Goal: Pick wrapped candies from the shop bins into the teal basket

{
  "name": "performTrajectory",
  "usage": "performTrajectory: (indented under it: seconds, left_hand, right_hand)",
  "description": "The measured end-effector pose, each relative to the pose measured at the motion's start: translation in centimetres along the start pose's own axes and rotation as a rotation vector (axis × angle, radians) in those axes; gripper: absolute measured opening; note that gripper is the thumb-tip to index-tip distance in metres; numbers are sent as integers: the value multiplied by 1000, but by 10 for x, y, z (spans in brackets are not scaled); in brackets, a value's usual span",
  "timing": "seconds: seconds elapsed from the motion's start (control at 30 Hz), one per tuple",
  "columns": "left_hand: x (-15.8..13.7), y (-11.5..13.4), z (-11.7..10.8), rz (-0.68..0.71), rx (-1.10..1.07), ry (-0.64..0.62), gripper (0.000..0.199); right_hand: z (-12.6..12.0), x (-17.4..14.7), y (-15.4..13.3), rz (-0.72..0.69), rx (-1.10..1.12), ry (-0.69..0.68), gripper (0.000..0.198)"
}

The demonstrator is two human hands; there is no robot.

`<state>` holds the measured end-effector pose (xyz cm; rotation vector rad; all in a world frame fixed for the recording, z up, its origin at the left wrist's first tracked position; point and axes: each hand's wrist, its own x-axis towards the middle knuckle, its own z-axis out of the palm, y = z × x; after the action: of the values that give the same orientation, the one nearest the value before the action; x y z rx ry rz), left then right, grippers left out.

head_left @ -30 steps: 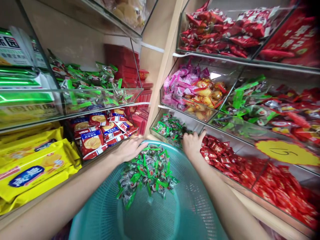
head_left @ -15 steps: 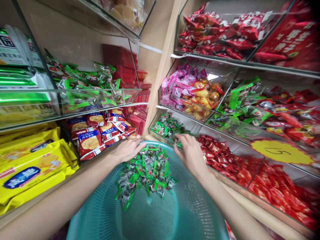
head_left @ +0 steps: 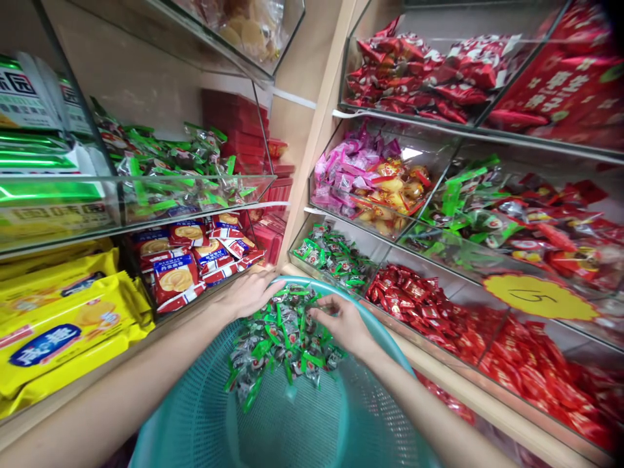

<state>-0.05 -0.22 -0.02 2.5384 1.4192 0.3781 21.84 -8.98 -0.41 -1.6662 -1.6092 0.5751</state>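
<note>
A teal plastic basket [head_left: 287,429] with perforated walls stands below me, tilted toward the shelves. Inside it lies a heap of small candies in green and clear wrappers [head_left: 287,338]. My left hand [head_left: 253,292] grips the basket's far rim at the left. Over the right side of the heap is my right hand [head_left: 344,322], its thumb and fingers curved and apart, fingertips close to the candies. Just beyond the rim, a clear bin holds more green-wrapped candies [head_left: 334,253].
Red-wrapped candies [head_left: 414,292] fill bins along the lower right, beneath a yellow price tag [head_left: 541,297]. At left are yellow biscuit packs [head_left: 73,318] and red-and-blue biscuit packets [head_left: 195,260]. A wooden post [head_left: 312,143] divides the shelves, whose clear bin fronts jut out above my hands.
My right hand has moved left and down, from the bin of green-wrapped candies to above the heap in the basket. My left hand stays on the rim.
</note>
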Motion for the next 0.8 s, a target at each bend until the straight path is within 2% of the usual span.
performTrajectory:
  seconds: [0.13,0.33,0.43,0.63,0.8]
  left_hand:
    - [1,0,0,13,-20,11,75]
    - [0,0,-1,24,-22,12,76]
    - [0,-1,-2,22,-3,-1,73]
    - [1,-1,-3,38,-7,9,72]
    - [2,1,-4,22,6,1,71]
  right_hand:
    - [9,3,6,108,177,-8,34]
    - [17,2,12,53,240,49,30]
    - [18,0,14,-18,117,50,23]
    - [13,-14,0,-167,-340,41,9]
    - [9,-22,-11,-242,-534,56,15]
